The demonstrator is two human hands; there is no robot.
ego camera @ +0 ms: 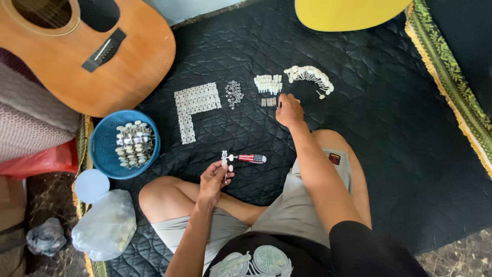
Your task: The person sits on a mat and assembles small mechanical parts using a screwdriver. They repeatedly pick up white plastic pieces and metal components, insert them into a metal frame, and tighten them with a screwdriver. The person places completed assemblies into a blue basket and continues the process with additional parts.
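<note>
I sit cross-legged on a black quilted mat. My left hand holds a small metal tuning-peg part upright just above my knee. A short screwdriver with a striped red, white and blue handle lies on the mat right beside that hand. My right hand reaches forward, fingertips pinched on a small dark piece at a row of tiny dark parts. Just beyond it lie a cluster of white pegs and a curved row of white knobs.
An L-shaped grid of small white pieces and a pile of small rings lie on the mat. A blue bowl of tuners, a pale lid, a plastic bag, an acoustic guitar and a yellow object surround me.
</note>
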